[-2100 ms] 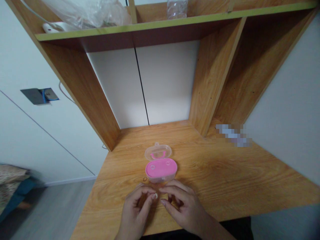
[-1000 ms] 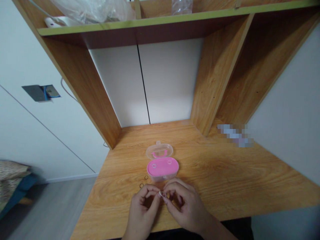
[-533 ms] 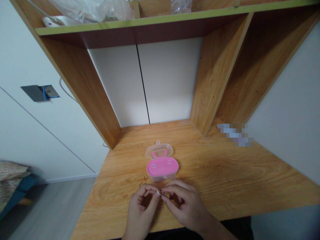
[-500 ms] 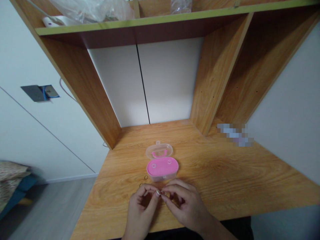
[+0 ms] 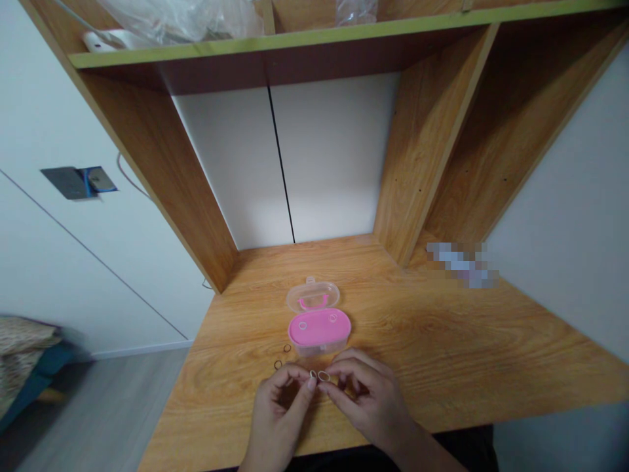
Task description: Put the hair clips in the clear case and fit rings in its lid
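Note:
Just in front of the pink box, my left hand [image 5: 281, 410] pinches a small white ring-shaped band [image 5: 313, 375] between thumb and index finger. Close beside it, my right hand [image 5: 371, 400] holds another small white loop [image 5: 324, 376] at its fingertips. Whether the two loops are joined is too small to tell. Behind the hands stands an oval box [image 5: 322, 349] with clear sides and a pink inner tray [image 5: 318, 331]. Two pale rings, one left [image 5: 303, 326] and one right [image 5: 333, 318], lie on that tray. The clear lid [image 5: 293, 300], with a pink handle, is hinged back.
Two dark rings, one farther back [image 5: 287, 349] and one nearer [image 5: 278, 365], lie on the wooden desk [image 5: 442, 354] left of the box. A blurred object [image 5: 462, 265] lies at the back right. Wooden shelf panels [image 5: 417, 151] rise behind the desk, with plastic bags [image 5: 196, 19] on top.
The two white loops, overlapping before, now show side by side. My right fingertips have shifted slightly right, away from the left ones. The box and dark rings have stayed put.

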`<state>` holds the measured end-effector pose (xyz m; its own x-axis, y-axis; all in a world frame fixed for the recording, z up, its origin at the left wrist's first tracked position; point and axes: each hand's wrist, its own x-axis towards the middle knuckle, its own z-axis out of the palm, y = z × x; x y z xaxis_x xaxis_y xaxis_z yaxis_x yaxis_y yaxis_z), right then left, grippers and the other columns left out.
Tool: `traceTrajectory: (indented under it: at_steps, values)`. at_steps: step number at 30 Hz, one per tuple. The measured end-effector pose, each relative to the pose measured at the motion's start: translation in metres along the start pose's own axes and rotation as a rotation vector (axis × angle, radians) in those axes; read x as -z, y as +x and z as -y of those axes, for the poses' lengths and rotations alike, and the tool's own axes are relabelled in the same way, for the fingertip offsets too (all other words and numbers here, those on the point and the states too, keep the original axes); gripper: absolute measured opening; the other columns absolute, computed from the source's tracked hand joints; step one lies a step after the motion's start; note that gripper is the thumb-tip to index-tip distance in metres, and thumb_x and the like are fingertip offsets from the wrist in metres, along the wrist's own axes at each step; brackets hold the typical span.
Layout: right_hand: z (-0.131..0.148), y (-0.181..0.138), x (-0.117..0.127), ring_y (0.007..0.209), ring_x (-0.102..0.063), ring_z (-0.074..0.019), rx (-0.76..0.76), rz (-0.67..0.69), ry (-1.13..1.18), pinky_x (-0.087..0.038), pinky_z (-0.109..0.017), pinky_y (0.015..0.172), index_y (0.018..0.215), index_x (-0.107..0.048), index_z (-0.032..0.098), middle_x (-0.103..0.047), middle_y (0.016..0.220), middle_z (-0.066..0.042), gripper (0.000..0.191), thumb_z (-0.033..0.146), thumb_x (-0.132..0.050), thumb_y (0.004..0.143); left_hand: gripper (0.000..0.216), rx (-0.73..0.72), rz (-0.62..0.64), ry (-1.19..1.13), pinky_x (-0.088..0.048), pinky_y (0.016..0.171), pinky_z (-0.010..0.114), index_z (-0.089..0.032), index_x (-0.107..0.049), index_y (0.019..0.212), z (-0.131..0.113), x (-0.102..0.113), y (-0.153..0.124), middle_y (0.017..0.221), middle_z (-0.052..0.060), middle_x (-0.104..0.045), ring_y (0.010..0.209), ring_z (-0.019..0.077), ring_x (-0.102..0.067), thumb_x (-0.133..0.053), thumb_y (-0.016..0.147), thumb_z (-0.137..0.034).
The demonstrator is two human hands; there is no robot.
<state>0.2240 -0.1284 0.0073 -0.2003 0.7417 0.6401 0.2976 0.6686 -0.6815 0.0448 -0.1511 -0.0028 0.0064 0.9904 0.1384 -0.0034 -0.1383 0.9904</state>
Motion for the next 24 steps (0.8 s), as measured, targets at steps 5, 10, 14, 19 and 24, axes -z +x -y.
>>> traceTrajectory:
  at_steps: [5,10,14,19,24]
  values:
    - [-0.0018,-0.0013,0.0001,0.054,-0.061,-0.0104,0.023,-0.001,0.035,-0.048,-0.019,0.049,0.087,-0.070,0.021,-0.071,0.076,-0.001,0.009,0.025,-0.078,0.085,0.030,0.000,0.023,0.015,-0.051,0.068,0.023,-0.015,-0.071,0.076,-0.0041,-0.0010,0.0006,0.072,0.005,-0.070,0.069,0.0163,-0.065,-0.070,0.089,-0.042]
    - [0.0012,0.0013,0.0016,0.053,-0.061,-0.0109,0.033,-0.008,0.041,-0.050,-0.019,0.048,0.085,-0.070,0.022,-0.071,0.073,-0.001,0.010,0.028,-0.078,0.086,0.029,0.000,0.046,0.024,-0.052,0.071,0.024,-0.015,-0.070,0.076,-0.0062,-0.0012,0.0007,0.075,0.006,-0.070,0.072,0.0176,-0.066,-0.068,0.090,-0.041]
    - [0.0025,0.0028,0.0019,0.054,-0.063,-0.0114,0.045,0.006,0.042,-0.052,-0.020,0.050,0.087,-0.071,0.022,-0.072,0.074,-0.001,0.010,0.031,-0.076,0.088,0.029,-0.029,0.085,0.059,-0.050,0.069,0.024,-0.015,-0.070,0.077,-0.0035,0.0011,-0.0014,0.074,0.005,-0.068,0.071,0.0168,-0.063,-0.067,0.091,-0.041]
    - [0.0019,0.0023,0.0014,0.058,-0.066,-0.0117,0.046,0.033,0.036,-0.054,-0.020,0.055,0.092,-0.075,0.023,-0.075,0.080,-0.002,0.007,0.030,-0.074,0.090,0.028,-0.058,0.096,0.076,-0.048,0.070,0.024,-0.016,-0.069,0.079,-0.0013,0.0033,-0.0033,0.076,0.005,-0.067,0.073,0.0171,-0.061,-0.065,0.093,-0.040]
    - [0.0002,0.0011,0.0005,0.059,-0.067,-0.0126,0.030,0.060,0.052,-0.052,-0.020,0.053,0.089,-0.075,0.022,-0.074,0.077,-0.002,0.011,0.033,-0.074,0.090,0.026,-0.111,0.127,0.060,-0.048,0.072,0.025,-0.016,-0.069,0.079,-0.0043,0.0033,-0.0043,0.078,0.006,-0.067,0.075,0.0172,-0.062,-0.062,0.095,-0.037]
